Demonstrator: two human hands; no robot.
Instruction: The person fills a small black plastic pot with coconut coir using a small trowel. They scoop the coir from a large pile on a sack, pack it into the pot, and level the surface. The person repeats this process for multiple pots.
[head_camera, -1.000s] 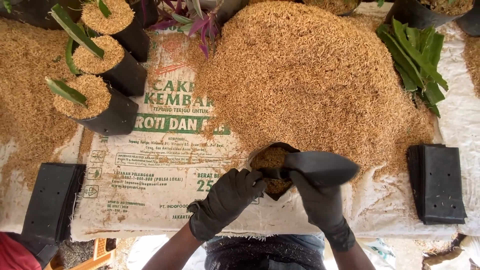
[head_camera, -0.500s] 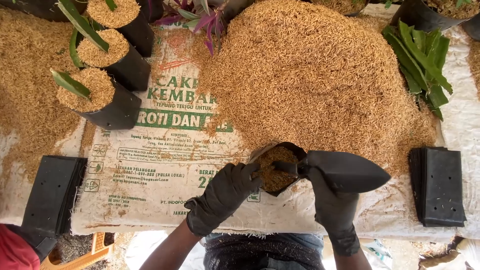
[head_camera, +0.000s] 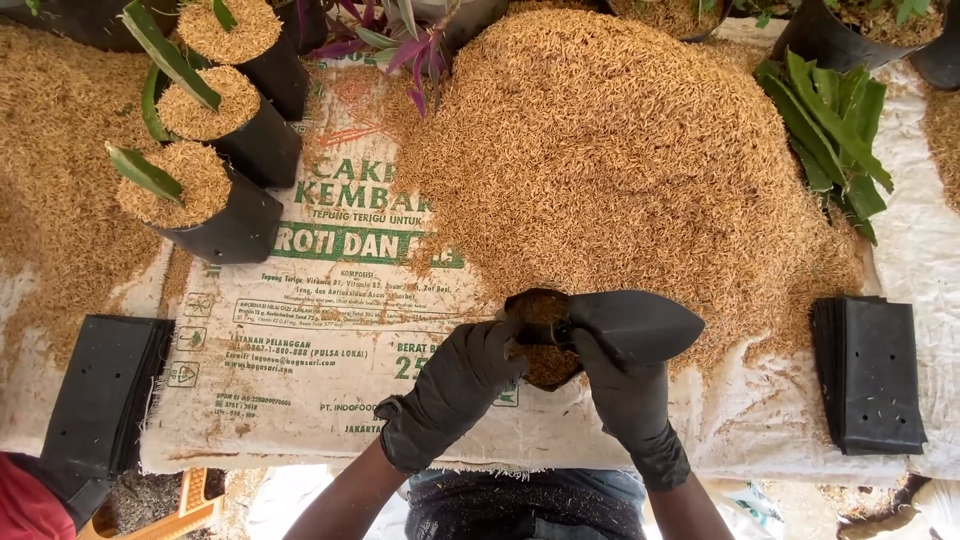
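Observation:
Both my hands wear black gloves. My left hand (head_camera: 455, 385) grips the near rim of a small black plastic grow bag (head_camera: 540, 338) that holds rice husks. My right hand (head_camera: 622, 395) holds a black scoop (head_camera: 632, 324), turned over the bag's mouth and covering its right side. Just beyond the bag rises a large pile of rice husks (head_camera: 620, 150) on a printed white sack (head_camera: 330, 300).
Three filled black bags with green cuttings (head_camera: 205, 195) stand at the upper left. Stacks of flat empty black bags lie at the left (head_camera: 100, 390) and right (head_camera: 870, 370). Loose green leaves (head_camera: 835, 125) lie at the upper right, and a purple plant (head_camera: 400, 40) sits at the top.
The scoop swung out to the right of the bag, then came back over its mouth. My left hand kept its hold on the bag's rim.

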